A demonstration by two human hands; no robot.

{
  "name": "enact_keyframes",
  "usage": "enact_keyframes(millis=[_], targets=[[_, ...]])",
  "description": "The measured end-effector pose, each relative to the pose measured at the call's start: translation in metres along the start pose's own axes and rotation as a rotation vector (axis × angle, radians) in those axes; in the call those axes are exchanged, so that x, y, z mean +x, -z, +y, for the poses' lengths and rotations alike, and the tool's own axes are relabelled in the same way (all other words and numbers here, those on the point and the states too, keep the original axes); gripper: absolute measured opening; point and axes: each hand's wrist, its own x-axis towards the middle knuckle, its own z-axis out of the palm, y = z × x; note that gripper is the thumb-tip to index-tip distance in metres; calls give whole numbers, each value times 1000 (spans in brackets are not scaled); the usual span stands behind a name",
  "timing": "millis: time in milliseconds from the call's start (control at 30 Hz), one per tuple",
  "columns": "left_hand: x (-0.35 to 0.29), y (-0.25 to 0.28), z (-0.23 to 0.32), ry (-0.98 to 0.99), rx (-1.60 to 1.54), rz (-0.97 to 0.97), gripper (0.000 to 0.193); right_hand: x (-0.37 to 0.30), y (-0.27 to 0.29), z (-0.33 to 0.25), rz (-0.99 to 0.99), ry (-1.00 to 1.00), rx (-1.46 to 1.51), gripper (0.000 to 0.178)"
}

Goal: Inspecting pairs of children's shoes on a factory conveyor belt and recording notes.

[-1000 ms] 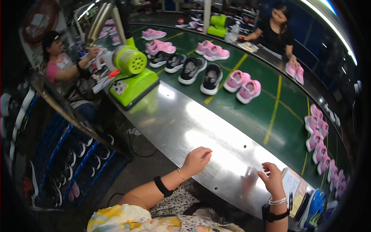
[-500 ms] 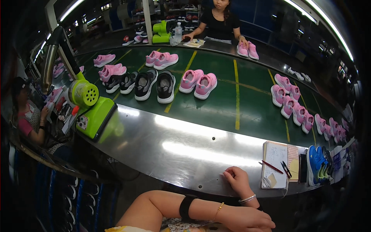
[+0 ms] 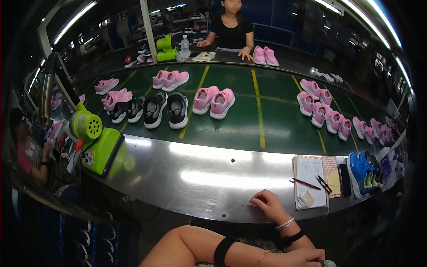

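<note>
Right now right hand (image 3: 267,205) rests on the steel tabletop (image 3: 200,178) close to its near edge, fingers curled together, empty; spiral notebook (image 3: 308,180) with a red pen (image 3: 306,183) lies just beside it to the right, overhanging the edge slightly; left hand (image 3: 307,257) crosses to the right forearm at the bottom, partly cut off, fingers cannot tell; wide bare steel runs left of the right hand up to a green machine (image 3: 100,149); green belt (image 3: 258,124) behind carries pink shoes (image 3: 213,101) and black shoes (image 3: 167,109); blue shoes (image 3: 362,171) at the right rim, distorted; a person (image 3: 231,31) stands across, another person (image 3: 26,151) at left, dim and hard to make out
</note>
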Motion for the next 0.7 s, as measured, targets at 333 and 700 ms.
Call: enact_keyframes(millis=[333,700], targets=[[-10,7,8,48,77,-194,39,-5,6,4,-85,201,-152,13],[-37,6,34,-346,438,-334,22,0,37,-20,-422,-96,255,25]])
